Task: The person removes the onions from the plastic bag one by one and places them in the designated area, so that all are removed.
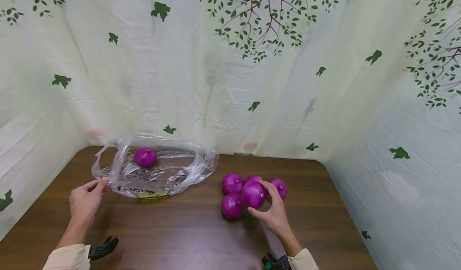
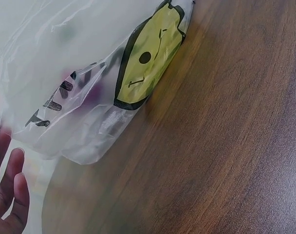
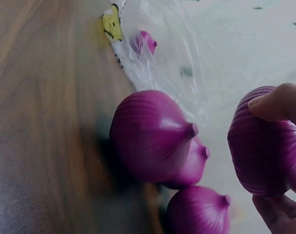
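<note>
My left hand (image 1: 85, 200) pinches the near left edge of a clear plastic bag (image 1: 180, 178), which lies spread with its mouth facing up. One purple onion (image 1: 145, 157) sits inside the bag. The bag's yellow cartoon print (image 2: 150, 56) shows close up in the left wrist view. On the right, my right hand (image 1: 271, 210) grips a purple onion (image 1: 253, 194) between thumb and fingers, over a cluster of others. Around it are an onion (image 1: 232, 183) at the left, a nearer onion (image 1: 231, 206), and an onion (image 1: 278, 188) at the right; another is partly hidden behind.
Everything lies on a brown wooden table (image 1: 173, 238). A pale curtain (image 1: 201, 69) with leaf prints hangs along the table's back and sides. Black straps with devices sit on both wrists, the left wrist device (image 1: 103, 248) near the table's front.
</note>
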Tool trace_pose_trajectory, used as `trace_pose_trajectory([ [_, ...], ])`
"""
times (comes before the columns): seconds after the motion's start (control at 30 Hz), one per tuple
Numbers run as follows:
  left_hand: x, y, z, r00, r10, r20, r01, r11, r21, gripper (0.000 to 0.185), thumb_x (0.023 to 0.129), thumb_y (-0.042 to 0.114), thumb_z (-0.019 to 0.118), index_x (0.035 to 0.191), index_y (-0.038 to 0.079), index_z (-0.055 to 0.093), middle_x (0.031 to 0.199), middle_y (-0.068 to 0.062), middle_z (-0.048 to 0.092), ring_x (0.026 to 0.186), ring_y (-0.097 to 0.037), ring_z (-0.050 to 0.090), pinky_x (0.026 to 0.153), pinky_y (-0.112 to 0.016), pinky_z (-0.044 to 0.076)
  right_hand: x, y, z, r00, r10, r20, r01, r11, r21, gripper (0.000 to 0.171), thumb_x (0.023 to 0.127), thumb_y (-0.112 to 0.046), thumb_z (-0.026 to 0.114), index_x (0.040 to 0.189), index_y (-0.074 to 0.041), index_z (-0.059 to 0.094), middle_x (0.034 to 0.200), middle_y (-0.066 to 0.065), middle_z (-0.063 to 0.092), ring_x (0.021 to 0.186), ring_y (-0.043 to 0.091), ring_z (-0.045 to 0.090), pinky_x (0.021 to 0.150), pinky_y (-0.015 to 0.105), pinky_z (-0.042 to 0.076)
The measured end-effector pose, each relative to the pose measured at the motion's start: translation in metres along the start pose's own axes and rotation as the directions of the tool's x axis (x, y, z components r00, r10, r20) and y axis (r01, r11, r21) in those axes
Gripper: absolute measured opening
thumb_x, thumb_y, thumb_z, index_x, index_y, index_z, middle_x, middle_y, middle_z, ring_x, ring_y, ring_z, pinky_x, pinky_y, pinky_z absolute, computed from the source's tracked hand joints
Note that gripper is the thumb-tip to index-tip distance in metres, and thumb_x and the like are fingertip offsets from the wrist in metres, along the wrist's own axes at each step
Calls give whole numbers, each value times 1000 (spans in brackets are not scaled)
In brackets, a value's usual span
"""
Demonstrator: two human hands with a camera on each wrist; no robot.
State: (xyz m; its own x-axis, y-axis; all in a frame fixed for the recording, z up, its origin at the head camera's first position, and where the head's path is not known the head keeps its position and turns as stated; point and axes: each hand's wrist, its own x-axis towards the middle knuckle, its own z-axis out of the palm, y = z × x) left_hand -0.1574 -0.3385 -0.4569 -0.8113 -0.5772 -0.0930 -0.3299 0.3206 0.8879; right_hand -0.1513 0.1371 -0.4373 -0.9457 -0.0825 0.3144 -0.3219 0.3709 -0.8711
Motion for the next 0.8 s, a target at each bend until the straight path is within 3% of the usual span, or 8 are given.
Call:
trace_pose_trajectory([
  [0.13, -1, -1, 0, 1000, -17, 6, 17, 1000, -17, 63, 95, 47, 54, 127, -7, 58, 64, 23, 59, 65, 5, 51, 58, -19, 41, -4, 17, 1, 999, 13, -30, -13, 1000, 9, 78, 62, 11, 84, 132, 8, 49, 129, 21, 51, 113, 29, 53, 95, 41, 47],
  [0.4, 0, -2, 1, 1000, -18, 3, 18, 1000, -11, 63, 95, 47, 53, 127, -6, 58, 67, 19, 62, 67, 3, 50, 59, -19, 41, -12, 56, 4, 996, 4, -88, -1, 1000, 25, 81, 59, 2, 89, 132, -2, 53, 127, 11, 52, 109, 19, 53, 94, 23, 44],
  [0.57, 0, -2, 2, 1000, -19, 1, 19, 1000, -7, 62, 95, 47, 53, 126, -6, 59, 67, 18, 62, 69, 0, 52, 59, -18, 41, -19, 66, 7, 992, -17, -124, 19, 1000, 14, 80, 58, -1, 91, 130, -1, 54, 124, 12, 54, 107, 20, 54, 93, 21, 45],
  [0.8, 0, -3, 3, 1000, -24, 3, 24, 1000, -15, 63, 95, 48, 53, 127, -6, 58, 67, 20, 61, 70, -2, 53, 60, -18, 41, -24, 71, 11, 987, 53, -150, -53, 999, -2, 80, 58, 1, 90, 129, 0, 54, 124, 10, 52, 109, 20, 52, 93, 25, 46],
])
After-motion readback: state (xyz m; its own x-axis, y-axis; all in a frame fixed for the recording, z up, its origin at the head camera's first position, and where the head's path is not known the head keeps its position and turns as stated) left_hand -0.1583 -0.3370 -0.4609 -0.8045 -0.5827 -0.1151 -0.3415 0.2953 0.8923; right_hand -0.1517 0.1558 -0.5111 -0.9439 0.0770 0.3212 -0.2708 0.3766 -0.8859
